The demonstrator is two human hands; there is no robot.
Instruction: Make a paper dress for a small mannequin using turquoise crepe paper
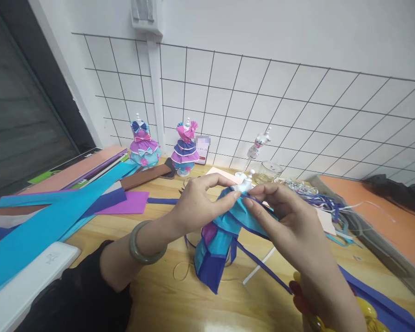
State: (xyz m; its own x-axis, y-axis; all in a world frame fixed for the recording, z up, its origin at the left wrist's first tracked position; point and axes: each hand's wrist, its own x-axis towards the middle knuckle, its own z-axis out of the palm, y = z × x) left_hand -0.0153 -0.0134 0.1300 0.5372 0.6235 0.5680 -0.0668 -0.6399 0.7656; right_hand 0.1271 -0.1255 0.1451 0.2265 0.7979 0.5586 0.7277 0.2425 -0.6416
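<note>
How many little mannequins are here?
4: purple-skirted mannequin, back left; navy-ruffled mannequin beside it; white patterned mannequin, back right; blue-draped mannequin, between the left hand and right hand.

Blue dress [222, 242], partly hidden up top

On the table [152, 295], paper strips [72, 207] lie left; a power bank [51, 260] sits near left. Far side — two dressed mannequins [186, 150] left of a bare mannequin [257, 145], a glass [269, 171] just right of it. Ribbon scraps [332, 203] lie far right.
</note>
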